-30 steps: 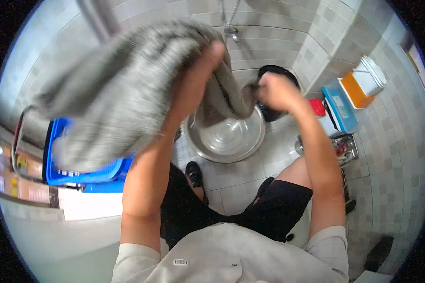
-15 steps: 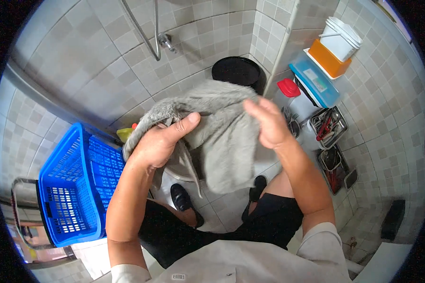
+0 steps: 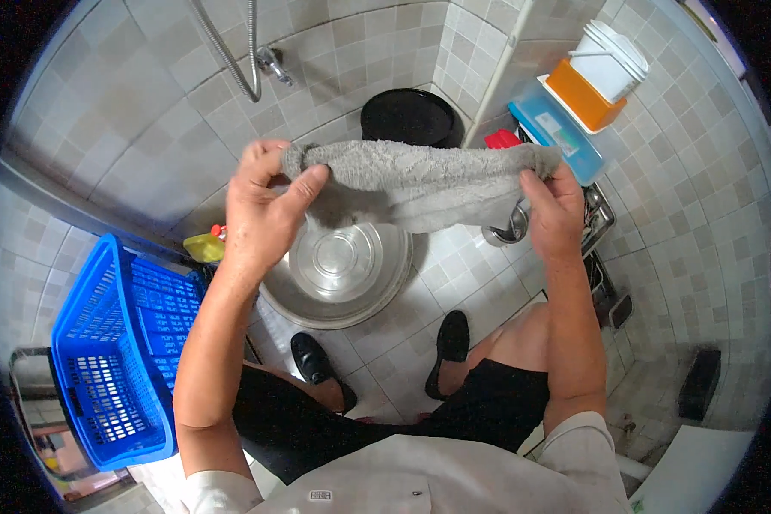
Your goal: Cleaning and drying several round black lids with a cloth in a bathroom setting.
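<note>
A grey, fluffy towel-like cloth (image 3: 428,184) is stretched sideways in front of me, its upper edge nearly level. My left hand (image 3: 265,206) grips one upper corner between thumb and fingers. At the opposite corner my right hand (image 3: 557,214) pinches the cloth the same way, with some fingers hidden behind the fabric. Below the left half of the cloth a wide, round metal basin (image 3: 385,295) stands on the floor, partly covered by the cloth. A see-through round lid or bowl (image 3: 338,261) lies in or over it.
A blue plastic basket (image 3: 133,343) stands at the left. Beyond the cloth is a round black tub (image 3: 409,118). Along the right wall sit a white bucket (image 3: 606,64), an orange container (image 3: 584,96), a blue-lidded box (image 3: 561,137) and metal utensils. A shower hose (image 3: 253,51) hangs on the tiled wall.
The cloth went from bunched and hanging over my left hand to pulled out straight between both hands. My right hand moved right and took its corner, uncovering the metal basin.
</note>
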Available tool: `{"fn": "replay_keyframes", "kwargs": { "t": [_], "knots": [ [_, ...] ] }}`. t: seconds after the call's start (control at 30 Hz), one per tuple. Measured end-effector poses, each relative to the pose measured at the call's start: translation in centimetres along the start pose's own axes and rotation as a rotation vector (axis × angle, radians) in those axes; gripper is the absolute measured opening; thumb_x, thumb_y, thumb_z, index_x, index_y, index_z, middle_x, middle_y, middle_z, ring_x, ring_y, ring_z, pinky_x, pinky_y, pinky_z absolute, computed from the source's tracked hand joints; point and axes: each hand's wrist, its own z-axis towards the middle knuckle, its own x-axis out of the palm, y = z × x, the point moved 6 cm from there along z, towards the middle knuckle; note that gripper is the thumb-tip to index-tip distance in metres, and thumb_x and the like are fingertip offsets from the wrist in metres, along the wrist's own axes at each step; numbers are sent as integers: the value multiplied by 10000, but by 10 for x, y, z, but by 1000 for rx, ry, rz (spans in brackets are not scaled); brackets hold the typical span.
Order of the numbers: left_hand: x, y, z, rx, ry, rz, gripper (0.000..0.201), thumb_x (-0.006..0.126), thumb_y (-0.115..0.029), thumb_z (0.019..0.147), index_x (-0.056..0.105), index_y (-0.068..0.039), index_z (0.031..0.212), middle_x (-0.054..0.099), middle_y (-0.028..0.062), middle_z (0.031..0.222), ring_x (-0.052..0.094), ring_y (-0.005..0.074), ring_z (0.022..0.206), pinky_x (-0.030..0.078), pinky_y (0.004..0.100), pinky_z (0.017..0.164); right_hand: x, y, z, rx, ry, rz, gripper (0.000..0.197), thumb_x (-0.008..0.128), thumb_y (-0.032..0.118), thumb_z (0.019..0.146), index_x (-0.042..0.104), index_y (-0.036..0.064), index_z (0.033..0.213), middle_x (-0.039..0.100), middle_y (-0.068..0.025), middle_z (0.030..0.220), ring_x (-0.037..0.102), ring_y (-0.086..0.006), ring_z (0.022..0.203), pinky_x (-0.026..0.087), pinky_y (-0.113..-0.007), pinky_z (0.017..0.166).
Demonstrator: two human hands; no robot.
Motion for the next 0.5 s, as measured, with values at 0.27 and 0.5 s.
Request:
{"fn": "replay_keyframes", "kwargs": {
  "t": [0.27,0.5],
  "knots": [
    [22,-9,15,-120,148,-698,159,665,-124,896,658,17,969,646,24,1072,570,111,987,437,248,855,-23,-6,1,248,-69,-623,190,603,163,921,589,-26,938,618,-64,812,581,-131,758,487,-300,682],
    [27,-106,-7,239,-27,-443,300,648,-137,904,609,52,1133,628,102,1105,582,191,1010,446,308,884,-42,-10,-15,-73,-505,-165,275,629,267,921,562,42,1064,598,-75,880,614,-184,728,554,-320,652]
  ]
}}
